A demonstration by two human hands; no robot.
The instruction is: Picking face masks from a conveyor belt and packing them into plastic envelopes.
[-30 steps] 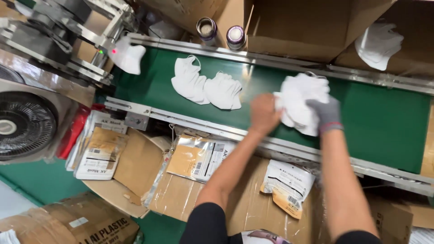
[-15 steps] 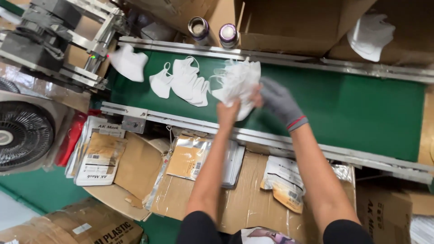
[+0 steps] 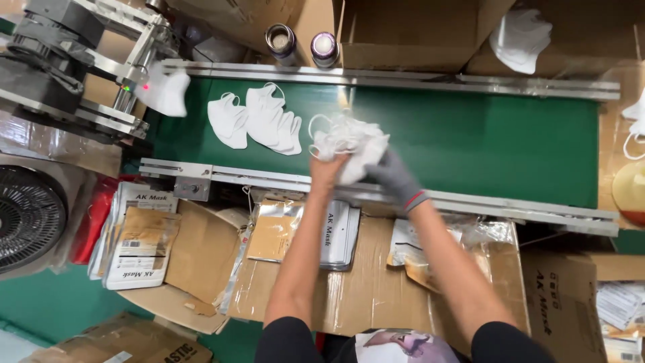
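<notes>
Both hands meet over the near half of the green conveyor belt [image 3: 470, 128], closed around one bunch of white face masks [image 3: 349, 144]. The bare left hand [image 3: 327, 169] grips the bunch from the near left; the right hand [image 3: 390, 176], in a grey knit glove, cups it from the near right. The bunch looks very light and soft — thin folded fabric with loose ear loops sticking out at its far-left edge — so it will likely squash and fan apart unless pinched through the stacked middle, not by the loops.

Just left of it, three more masks [image 3: 259, 121] lie flat and overlapping on the belt, their loops curling free. The belt surface is matt and smooth, framed by dull metal rails [image 3: 470, 202]. Two round tins [image 3: 302, 44] stand at the far rail beside a brown cardboard box [image 3: 416, 33]. On the near side, flat foil and paper pouches [image 3: 138, 235] rest on taped cardboard (creased and glossy), with a black fan [image 3: 27, 218] at the far left.
</notes>
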